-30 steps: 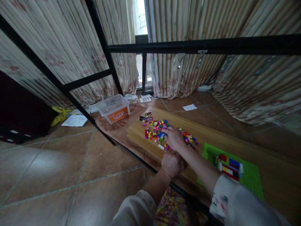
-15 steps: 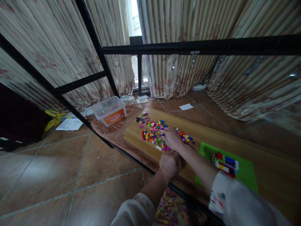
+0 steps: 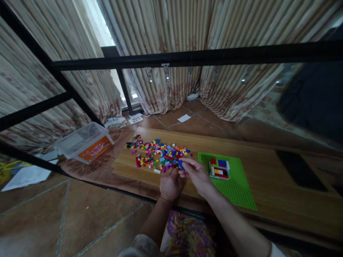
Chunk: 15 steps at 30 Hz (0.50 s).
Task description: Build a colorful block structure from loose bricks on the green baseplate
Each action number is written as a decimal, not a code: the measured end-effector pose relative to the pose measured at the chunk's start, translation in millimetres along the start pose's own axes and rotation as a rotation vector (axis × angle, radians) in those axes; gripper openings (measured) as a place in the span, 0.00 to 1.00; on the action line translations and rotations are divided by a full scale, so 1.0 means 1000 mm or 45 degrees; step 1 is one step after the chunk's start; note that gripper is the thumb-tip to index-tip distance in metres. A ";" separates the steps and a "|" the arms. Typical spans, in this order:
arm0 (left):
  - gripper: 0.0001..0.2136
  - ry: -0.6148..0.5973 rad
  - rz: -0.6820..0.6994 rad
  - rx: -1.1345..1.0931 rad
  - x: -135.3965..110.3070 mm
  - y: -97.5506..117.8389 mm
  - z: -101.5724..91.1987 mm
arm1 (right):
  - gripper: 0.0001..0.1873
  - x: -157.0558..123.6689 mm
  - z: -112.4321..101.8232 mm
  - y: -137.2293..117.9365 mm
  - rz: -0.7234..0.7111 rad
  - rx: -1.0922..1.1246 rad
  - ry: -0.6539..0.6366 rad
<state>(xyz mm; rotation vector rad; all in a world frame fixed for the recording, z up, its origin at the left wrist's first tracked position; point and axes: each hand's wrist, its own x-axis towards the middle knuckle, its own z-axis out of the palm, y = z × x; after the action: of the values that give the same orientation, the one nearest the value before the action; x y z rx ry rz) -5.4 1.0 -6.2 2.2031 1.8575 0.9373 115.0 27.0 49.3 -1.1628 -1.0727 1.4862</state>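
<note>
Between the thumb and fingers of my right hand (image 3: 197,175) is a blue toy brick (image 3: 180,164), held just above the table. My left hand (image 3: 170,184) is curled closed close beside it, at the near edge of the brick pile; whatever its fingers hold, if anything, is hidden. The pile of small coloured bricks (image 3: 150,151) spreads over the wooden table (image 3: 257,171) beyond my hands. To the right lies a green baseplate (image 3: 241,189), bearing a low build of red, white, yellow, blue and black bricks (image 3: 220,169).
A clear plastic box with an orange label (image 3: 95,151) stands at the left on a brown mat. A black flat object (image 3: 300,169) lies on the table's right part. A black metal bar (image 3: 171,59) crosses above the table, before striped curtains (image 3: 182,28).
My right hand has drawn back from the pile toward my left hand, now with a blue brick in its fingers. The head view has turned right, showing more of the table's right part.
</note>
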 end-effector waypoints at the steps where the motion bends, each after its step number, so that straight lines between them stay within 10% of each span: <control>1: 0.07 0.004 -0.004 0.014 0.000 0.000 0.000 | 0.22 -0.009 -0.009 -0.002 0.033 0.055 0.022; 8: 0.10 0.053 0.022 0.091 0.000 0.000 0.000 | 0.22 -0.049 -0.064 -0.002 0.108 0.020 0.107; 15: 0.10 0.059 0.025 0.108 0.000 0.001 -0.001 | 0.16 -0.047 -0.059 0.018 -0.076 -0.512 0.056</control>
<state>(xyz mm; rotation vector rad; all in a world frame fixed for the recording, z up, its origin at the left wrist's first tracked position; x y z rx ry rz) -4.6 0.7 -4.9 2.2706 1.9343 0.9375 175.4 -16.9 29.8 -1.4166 -1.4053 1.2235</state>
